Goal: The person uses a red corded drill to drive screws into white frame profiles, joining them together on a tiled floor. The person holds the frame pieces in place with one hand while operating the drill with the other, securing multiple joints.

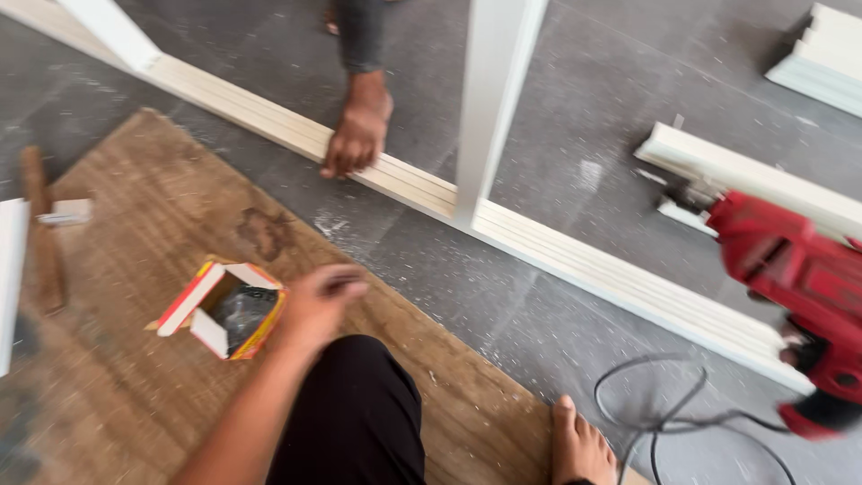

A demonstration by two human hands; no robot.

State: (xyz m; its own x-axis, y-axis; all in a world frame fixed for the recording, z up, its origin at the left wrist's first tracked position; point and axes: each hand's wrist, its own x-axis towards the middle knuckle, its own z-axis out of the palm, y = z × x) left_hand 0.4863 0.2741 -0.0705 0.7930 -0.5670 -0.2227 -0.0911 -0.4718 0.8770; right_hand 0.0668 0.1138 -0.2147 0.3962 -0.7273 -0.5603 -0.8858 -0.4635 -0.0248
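Box (226,310), small cardboard, open flaps, red-yellow-white, sits on a worn plywood sheet (135,404) dusted with sawdust. Left hand (319,305) hovers just beside the box's right edge, fingers loosely curled, holding nothing. Right hand (808,346) mostly hidden behind a red corded drill (795,278) at frame right; it appears to grip the drill, blurred. Black cable (664,418) loops on the floor near a bare foot (579,445). Beyond, grey tile floor (575,117), dusty. White wooden frame (557,256) runs diagonally across it; another person's hand (357,135) presses its rail. White trim pieces (822,58) far right.
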